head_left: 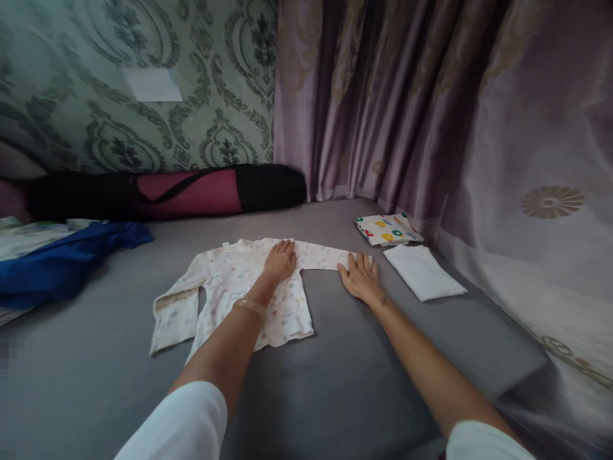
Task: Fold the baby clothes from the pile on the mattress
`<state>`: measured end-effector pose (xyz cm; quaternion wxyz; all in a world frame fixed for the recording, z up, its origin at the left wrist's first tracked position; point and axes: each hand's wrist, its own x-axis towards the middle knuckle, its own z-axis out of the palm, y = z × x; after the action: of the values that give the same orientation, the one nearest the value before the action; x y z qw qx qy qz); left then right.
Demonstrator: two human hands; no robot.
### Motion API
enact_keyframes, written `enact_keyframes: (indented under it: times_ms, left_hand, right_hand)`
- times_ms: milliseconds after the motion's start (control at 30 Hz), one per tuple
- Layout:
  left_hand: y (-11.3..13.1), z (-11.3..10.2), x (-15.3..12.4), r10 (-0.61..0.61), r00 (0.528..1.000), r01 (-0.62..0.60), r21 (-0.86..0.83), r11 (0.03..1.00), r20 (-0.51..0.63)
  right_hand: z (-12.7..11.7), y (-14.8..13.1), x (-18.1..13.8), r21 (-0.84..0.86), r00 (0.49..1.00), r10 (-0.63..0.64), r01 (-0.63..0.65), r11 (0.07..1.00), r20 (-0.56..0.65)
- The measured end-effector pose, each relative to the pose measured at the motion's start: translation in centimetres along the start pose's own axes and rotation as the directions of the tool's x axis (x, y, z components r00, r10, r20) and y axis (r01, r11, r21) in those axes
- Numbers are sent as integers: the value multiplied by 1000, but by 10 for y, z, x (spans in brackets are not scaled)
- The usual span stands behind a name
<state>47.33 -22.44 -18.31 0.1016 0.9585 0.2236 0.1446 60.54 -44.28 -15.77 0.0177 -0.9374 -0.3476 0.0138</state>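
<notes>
Shirt (pixel 249 287) is pressed under left hand (pixel 280 259) and right hand (pixel 359 276), fingers (pixel 287 246) flat, nothing gripped. Judged limp and light; best pinched at sleeve (pixel 325 255).

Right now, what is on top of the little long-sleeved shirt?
Both hands lie flat on the long-sleeved shirt: the left hand near the collar, the right hand on one sleeve's end. The cloth under the palms is hidden.
</notes>
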Motion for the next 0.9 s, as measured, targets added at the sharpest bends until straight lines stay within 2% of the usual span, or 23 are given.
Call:
enact_keyframes:
  times_ms: [167,300,400,533,600,700,800,900]
  left_hand:
    - [4,-9,0,-14,998,14,-14,1000,57]
    - [-1,-30,-6,3,999,-1,-39,999,48]
    - [-21,-56,-24,-7,1000,6,-63,998,-23]
    - [-73,-96,-67,-85,992,78,-81,994,-92]
    - [-101,-113,-92,-259,959,245,-131,961,-110]
    - [-135,-126,-124,-555,829,536,-190,823,-68]
    - [-153,-124,-145,-670,740,646,-214,733,-59]
    - [-161,-116,-156,-696,716,666,-248,703,-51]
  right_hand:
    - [5,1,-2,-18,995,2,-4,1000,-99]
    - [11,3,3,-30,994,2,-6,1000,-107]
    - [10,6,9,-14,995,2,-4,1000,-96]
    - [-7,-3,15,-52,1000,20,-20,998,-13]
    - [-17,-19,17,-75,999,-17,13,997,-50]
    - [-24,-62,19,-30,962,-237,235,972,-138]
    - [-19,-114,24,65,909,-412,416,907,-67]
    - [-8,-155,32,102,882,-472,470,877,-11]
